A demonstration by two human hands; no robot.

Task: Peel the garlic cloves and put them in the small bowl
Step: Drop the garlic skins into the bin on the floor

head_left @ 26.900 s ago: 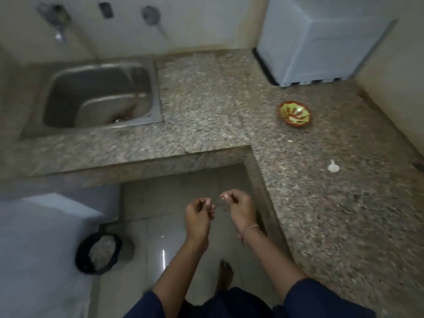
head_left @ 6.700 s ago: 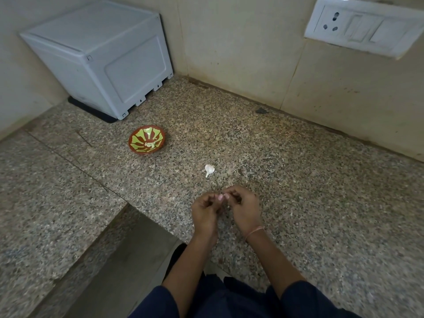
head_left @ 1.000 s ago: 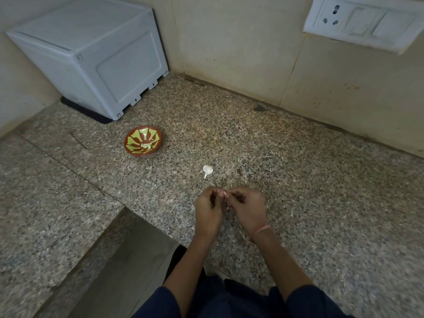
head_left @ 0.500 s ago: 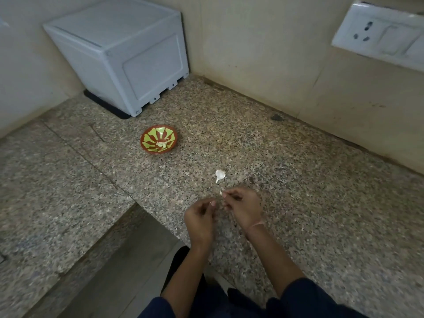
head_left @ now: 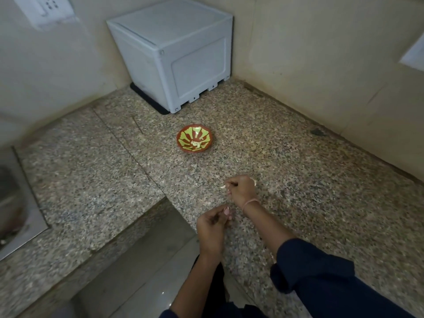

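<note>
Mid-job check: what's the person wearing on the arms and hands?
Dark navy sleeves: the right sleeve is bunched near the elbow, the left sleeve shows only at the frame's bottom. Forearms are bare. A thin pinkish band circles the right wrist. The left hand and right hand wear no gloves.

views: one, head-worn wide-angle | position: above counter [head_left: 298, 171] edge, close over it | facing: forward and steeply down, wall corner [head_left: 239, 42] at 12 o'clock | framing: small bowl [head_left: 183, 137] near centre, sink [head_left: 13, 198] at 9 o'clock, sleeve [head_left: 321, 271] at 5 o'clock
</note>
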